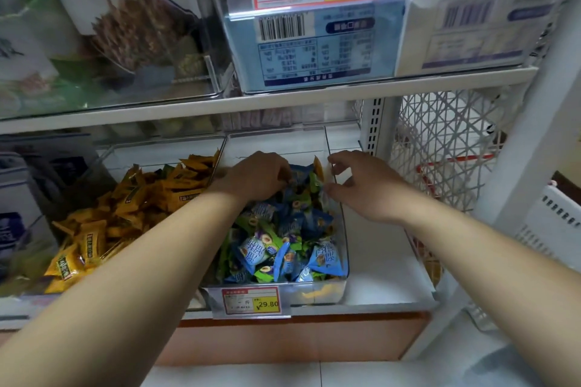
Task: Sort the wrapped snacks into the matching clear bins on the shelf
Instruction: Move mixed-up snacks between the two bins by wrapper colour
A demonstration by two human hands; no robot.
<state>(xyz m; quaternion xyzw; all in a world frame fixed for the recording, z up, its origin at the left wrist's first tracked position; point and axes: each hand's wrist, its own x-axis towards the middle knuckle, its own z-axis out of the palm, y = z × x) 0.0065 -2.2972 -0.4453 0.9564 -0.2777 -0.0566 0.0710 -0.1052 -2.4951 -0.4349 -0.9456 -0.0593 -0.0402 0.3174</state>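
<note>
Gripping blue and green wrapped snacks [276, 229] in middle clear bin [314, 291] with left hand [256, 176]; hovering right hand [364, 188], fingers [339, 163] spread, at right wall.

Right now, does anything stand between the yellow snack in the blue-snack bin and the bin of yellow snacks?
Yes. The left hand and, past it, the clear wall lie on that path, left of the snack. It must go over them.

the left forearm [141, 261] and right forearm [471, 245] are bare, at the frame's lower left and lower right. the left hand [254, 176] and right hand [367, 185] are bare too.
</note>
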